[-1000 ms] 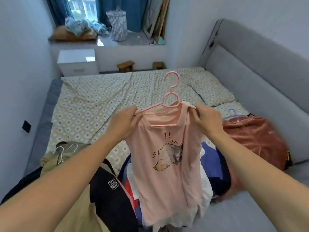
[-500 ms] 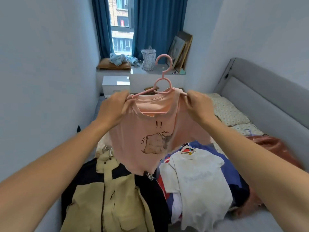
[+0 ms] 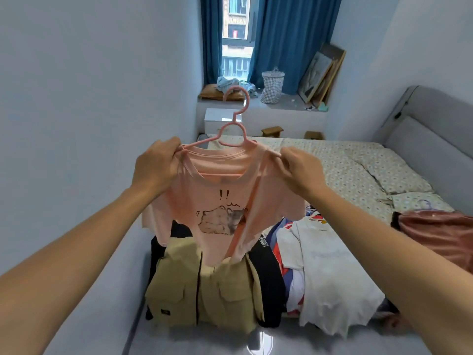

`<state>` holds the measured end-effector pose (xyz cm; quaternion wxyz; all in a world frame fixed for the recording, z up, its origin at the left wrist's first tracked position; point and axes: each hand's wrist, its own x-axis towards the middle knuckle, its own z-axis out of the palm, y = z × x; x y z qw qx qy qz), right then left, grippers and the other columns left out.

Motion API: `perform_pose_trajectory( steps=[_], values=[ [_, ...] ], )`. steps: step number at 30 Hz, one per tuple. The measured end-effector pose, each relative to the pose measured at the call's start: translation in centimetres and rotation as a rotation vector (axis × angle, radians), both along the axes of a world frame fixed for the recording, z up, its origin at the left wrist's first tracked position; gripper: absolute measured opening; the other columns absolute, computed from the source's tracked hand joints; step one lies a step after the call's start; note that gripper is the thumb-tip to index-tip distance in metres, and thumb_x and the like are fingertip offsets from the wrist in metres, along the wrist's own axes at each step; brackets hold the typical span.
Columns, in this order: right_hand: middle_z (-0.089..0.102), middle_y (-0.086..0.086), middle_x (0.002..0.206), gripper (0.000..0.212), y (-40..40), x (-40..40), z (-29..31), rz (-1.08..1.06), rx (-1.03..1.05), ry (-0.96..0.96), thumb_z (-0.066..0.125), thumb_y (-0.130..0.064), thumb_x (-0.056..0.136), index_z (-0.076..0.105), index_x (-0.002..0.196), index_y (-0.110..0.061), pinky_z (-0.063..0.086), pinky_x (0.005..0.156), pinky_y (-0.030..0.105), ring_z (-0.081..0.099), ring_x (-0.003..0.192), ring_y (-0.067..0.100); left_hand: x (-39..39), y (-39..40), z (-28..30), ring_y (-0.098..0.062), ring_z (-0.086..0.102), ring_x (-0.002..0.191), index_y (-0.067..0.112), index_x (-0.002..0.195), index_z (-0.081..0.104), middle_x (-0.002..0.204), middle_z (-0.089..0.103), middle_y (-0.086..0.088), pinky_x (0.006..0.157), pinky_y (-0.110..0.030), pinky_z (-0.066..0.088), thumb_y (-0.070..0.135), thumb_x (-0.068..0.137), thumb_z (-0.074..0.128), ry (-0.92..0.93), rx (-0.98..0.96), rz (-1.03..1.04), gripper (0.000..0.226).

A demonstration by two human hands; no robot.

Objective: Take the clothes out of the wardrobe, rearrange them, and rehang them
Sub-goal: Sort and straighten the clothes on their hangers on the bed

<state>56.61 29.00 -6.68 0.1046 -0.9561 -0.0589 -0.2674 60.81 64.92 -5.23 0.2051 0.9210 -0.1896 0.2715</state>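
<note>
A pink T-shirt (image 3: pixel 217 201) with a cat drawing hangs on a pink hanger (image 3: pixel 236 119), held up in front of me above the bed. My left hand (image 3: pixel 156 167) grips the shirt's left shoulder and the hanger end. My right hand (image 3: pixel 297 167) pinches the right shoulder. On the bed below lie a khaki jacket (image 3: pixel 204 293) over a black garment, a white T-shirt (image 3: pixel 325 272) on a pile of coloured clothes, and a reddish-brown garment (image 3: pixel 440 231) on a purple hanger at the right.
The bed (image 3: pixel 353 170) with patterned sheet and grey headboard (image 3: pixel 435 139) fills the right. A white wall runs close on the left. Beyond are a white cabinet (image 3: pixel 217 121), a window ledge with a mesh basket (image 3: pixel 272 85), picture frames and blue curtains.
The view has risen from the bed to the window. The pink shirt is held higher and spread wider between my hands; both hands keep their hold on its shoulders.
</note>
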Motion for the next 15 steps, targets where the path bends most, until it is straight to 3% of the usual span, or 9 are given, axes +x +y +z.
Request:
perform_pose_trajectory(
  steps=[5, 9, 15],
  values=[
    [0.063, -0.002, 0.105, 0.031, 5.7, -3.3, -0.2, 0.246, 0.084, 0.088, 0.046, -0.049, 0.108, 0.05, 0.121, -0.022, 0.047, 0.073, 0.037, 0.057, 0.086, 0.019, -5.6, 3.7, -0.9, -0.027, 0.048, 0.069, 0.022, 0.089, 0.047, 0.075, 0.051, -0.001, 0.056, -0.04, 0.042, 0.028, 0.106, 0.051, 0.041, 0.013, 0.029, 0.018],
    [0.057, -0.002, 0.086, 0.024, 7.7, -5.3, -1.0, 0.266, 0.054, 0.049, 0.045, -0.038, 0.11, 0.049, 0.098, -0.018, 0.047, 0.064, 0.043, 0.056, 0.074, 0.024, -8.8, 6.7, -1.1, -0.026, 0.049, 0.067, 0.021, 0.09, 0.049, 0.074, 0.051, 0.001, 0.056, -0.039, 0.042, 0.028, 0.105, 0.054, 0.027, 0.019, 0.058, 0.018],
    [0.046, -0.007, 0.074, 0.028, 9.5, -8.2, -4.0, 0.263, 0.085, 0.05, 0.047, -0.036, 0.105, 0.038, 0.083, -0.022, 0.025, 0.058, 0.036, 0.05, 0.066, 0.026, -12.3, 9.1, -3.5, -0.023, 0.05, 0.065, 0.024, 0.09, 0.046, 0.072, 0.051, 0.002, 0.055, -0.037, 0.043, 0.035, 0.107, 0.052, 0.064, 0.027, 0.047, 0.021]
  ],
)
